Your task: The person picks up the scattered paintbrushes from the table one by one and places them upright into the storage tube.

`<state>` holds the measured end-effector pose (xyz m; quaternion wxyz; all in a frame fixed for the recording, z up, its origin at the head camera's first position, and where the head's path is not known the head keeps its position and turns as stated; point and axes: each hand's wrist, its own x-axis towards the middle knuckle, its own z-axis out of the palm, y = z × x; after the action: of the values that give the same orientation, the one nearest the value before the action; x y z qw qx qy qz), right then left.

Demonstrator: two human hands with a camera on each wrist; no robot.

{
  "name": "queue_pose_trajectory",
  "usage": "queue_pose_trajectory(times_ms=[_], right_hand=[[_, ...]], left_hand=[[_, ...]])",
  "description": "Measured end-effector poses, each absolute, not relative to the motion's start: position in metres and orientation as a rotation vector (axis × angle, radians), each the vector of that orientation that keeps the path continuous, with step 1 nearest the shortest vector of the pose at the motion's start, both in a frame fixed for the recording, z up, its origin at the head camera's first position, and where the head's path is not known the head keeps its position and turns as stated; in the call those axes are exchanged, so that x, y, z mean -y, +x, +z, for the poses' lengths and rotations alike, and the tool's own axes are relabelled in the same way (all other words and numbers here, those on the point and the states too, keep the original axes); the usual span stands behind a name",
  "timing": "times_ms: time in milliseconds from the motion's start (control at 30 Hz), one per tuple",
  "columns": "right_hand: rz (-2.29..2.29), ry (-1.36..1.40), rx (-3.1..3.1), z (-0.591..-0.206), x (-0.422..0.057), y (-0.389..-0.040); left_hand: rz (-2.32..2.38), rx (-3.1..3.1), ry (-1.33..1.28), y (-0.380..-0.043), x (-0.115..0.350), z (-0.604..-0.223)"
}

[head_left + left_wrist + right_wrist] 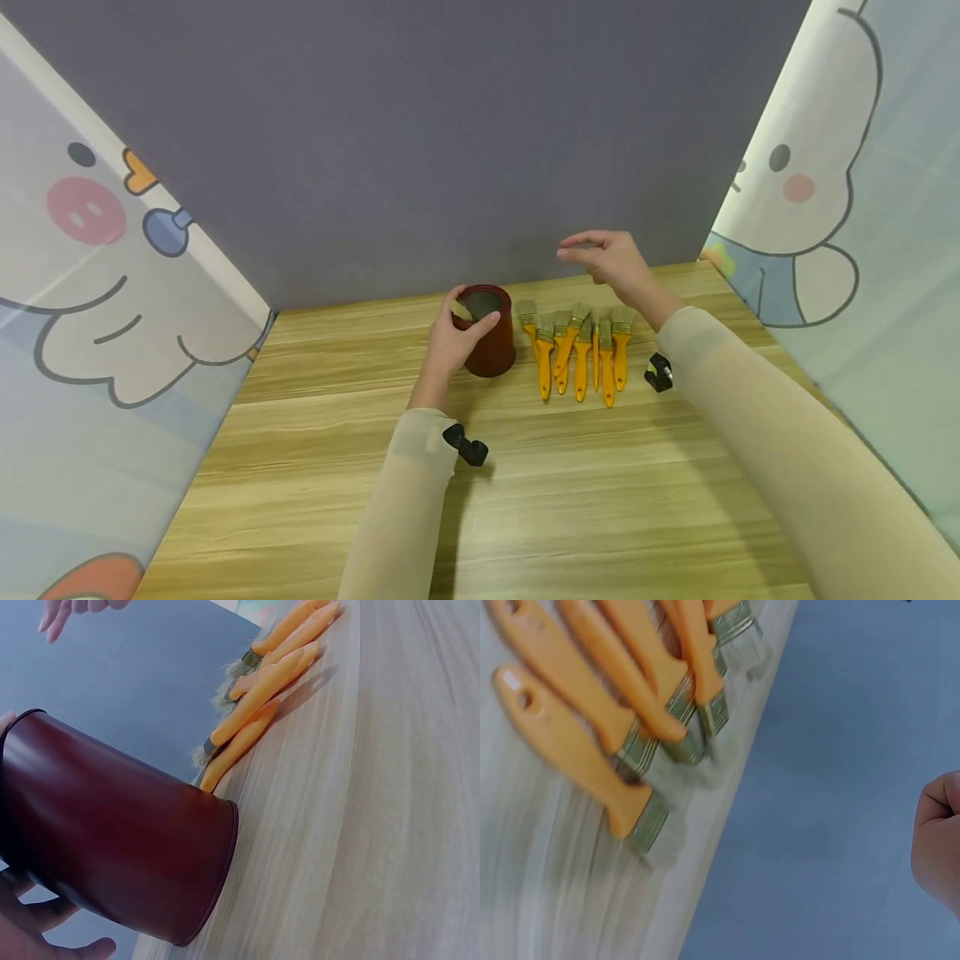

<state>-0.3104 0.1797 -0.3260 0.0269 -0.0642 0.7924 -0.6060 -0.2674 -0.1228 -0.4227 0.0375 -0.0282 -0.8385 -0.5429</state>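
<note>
A dark red cylindrical pot point(491, 350) stands upright on the wooden table. My left hand point(450, 340) grips it at the rim, the thumb on the near side and the fingers round the far left. A tan tuft like brush bristles point(461, 311) shows at the rim inside the left hand. To the pot's right lie several flat paintbrushes point(582, 362) with orange handles, bristles pointing to the back. Above and behind them, my right hand point(611, 260) hovers in the air, fingers extended and nothing between thumb and fingertips. In the right wrist view, the brushes point(577, 742) overlap one another.
A grey panel point(480, 150) rises along the table's back edge. Cartoon-printed cloth walls point(97, 317) flank the table point(300, 467) on both sides. A black device point(465, 446) is fixed at the left wrist, and another black device point(659, 372) shows beside the right sleeve.
</note>
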Motion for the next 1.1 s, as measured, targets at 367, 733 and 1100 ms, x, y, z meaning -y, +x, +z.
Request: queue_pose_trajectory(times_ms=[367, 733, 1100], right_hand=[[-1.862, -0.072, -2.496, -0.347, -0.225, -0.309], [-1.807, 0.072, -2.429, -0.378, -0.263, -0.308], [-1.453, 0.045, -2.576, -0.417, -0.289, -0.308]], left_hand=[[-1.677, 2.569, -0.090, -0.268, 0.122, -0.423], [-1.666, 2.571, -0.102, -0.266, 0.122, -0.423], [-1.671, 2.561, -0.096, -0.266, 0.121, -0.423]])
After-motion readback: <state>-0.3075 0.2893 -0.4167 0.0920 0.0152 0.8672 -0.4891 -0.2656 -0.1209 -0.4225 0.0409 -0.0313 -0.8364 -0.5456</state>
